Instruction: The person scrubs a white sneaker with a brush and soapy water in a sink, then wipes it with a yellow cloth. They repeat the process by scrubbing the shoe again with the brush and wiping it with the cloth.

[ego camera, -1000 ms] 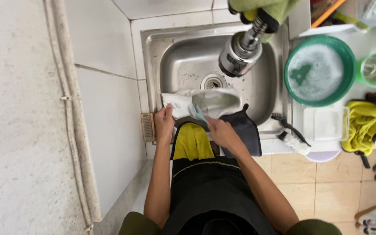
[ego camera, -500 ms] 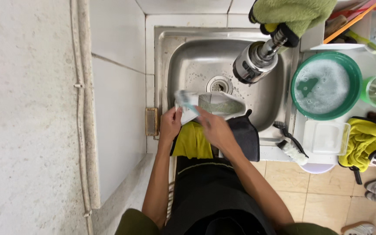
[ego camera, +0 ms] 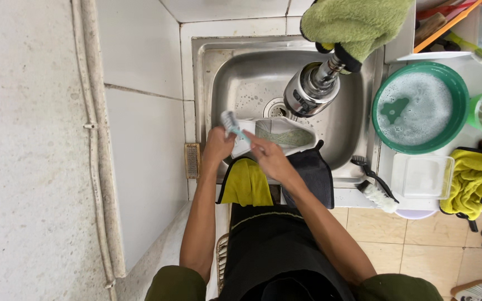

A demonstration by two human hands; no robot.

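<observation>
The small brush (ego camera: 231, 124) has swung up past the left hand (ego camera: 217, 147), which grips the white shoe (ego camera: 277, 136). The right hand (ego camera: 269, 159) clamps its handle; scrubbing has shifted toward the shoe's near end

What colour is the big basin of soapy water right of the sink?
Green; the basin shows clearly in the head view, holding foamy water.

1 white shoe (ego camera: 277, 135), 2 brushes (ego camera: 231, 124) (ego camera: 375, 187), 1 green basin (ego camera: 419, 107), 1 sink (ego camera: 358, 139), 2 yellow cloths (ego camera: 246, 184) (ego camera: 471, 181)
</observation>
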